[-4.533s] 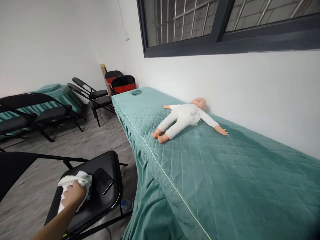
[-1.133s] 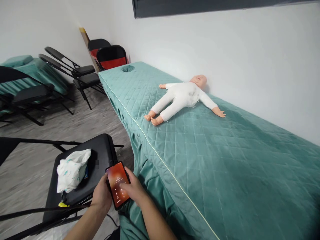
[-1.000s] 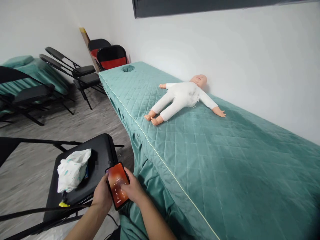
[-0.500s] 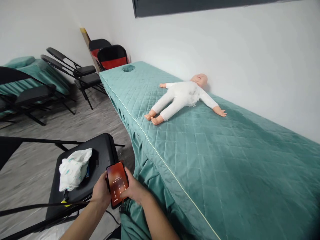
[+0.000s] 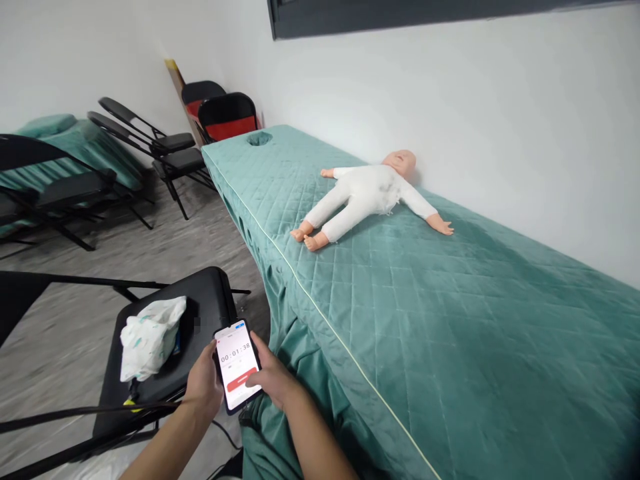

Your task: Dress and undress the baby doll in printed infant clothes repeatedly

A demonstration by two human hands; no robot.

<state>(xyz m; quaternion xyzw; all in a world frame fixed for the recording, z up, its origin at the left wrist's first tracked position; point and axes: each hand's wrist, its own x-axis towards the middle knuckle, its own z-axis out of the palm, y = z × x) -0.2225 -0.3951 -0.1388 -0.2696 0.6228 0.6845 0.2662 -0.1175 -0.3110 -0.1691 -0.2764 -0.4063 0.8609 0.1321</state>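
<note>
Between both hands is a smartphone [image 5: 237, 360], its white screen showing a timer at 00:01:38 above a red button. My left hand [image 5: 204, 380] grips the phone's left edge. Wrapped round the right edge is my right hand [image 5: 273, 373], with its thumb over the screen by the red button. A baby doll [image 5: 367, 193] in a white suit lies on its back, arms and legs spread, on the green quilted bed cover [image 5: 425, 320], beyond my hands. The backs of my fingers behind the phone are hidden.
On the black folding chair [image 5: 200, 300] to my left lies a crumpled white cloth-like item [image 5: 153, 337] with green marks. More folding chairs [image 5: 175, 157] stand at the far left, near another green-covered bed [image 5: 95, 147]. A white wall runs along the bed's far side.
The phone screen has switched from an orange number keypad to the white timer page. My right thumb has shifted slightly over the screen. The doll stays in place.
</note>
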